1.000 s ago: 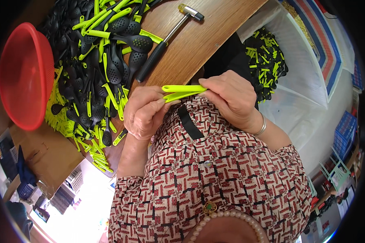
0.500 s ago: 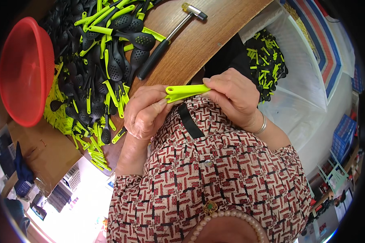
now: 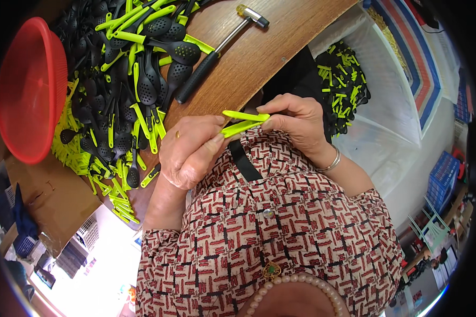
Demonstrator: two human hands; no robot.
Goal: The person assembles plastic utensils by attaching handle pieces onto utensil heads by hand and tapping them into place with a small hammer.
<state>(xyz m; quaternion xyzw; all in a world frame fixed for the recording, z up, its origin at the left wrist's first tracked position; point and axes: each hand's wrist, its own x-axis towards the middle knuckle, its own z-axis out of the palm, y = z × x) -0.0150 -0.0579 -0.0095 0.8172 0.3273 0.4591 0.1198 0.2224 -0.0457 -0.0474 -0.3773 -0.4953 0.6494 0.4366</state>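
Between my hands, over my lap, are lime-green plastic handle pieces spread in a V that opens toward the left. My right hand pinches them at the pointed end, thumb against fingers. The thumb and fingers of my left hand close on the left end of the lower piece, while the upper piece's tip stands free. Whether the two pieces are joined at the pinch is hidden by my fingers. Left of my hands, slotted spoons with black heads, several with lime handles, lie heaped on the wooden table.
A mallet with a black grip lies on the table. At the far left stands a red plastic basin, with loose lime handles beside it. Right of the table, a white sack holds black and lime pieces.
The lime pieces have spread from nearly together into a clear V. My right hand has shifted slightly left and down, and the upper piece's left end has come away from the lower one.
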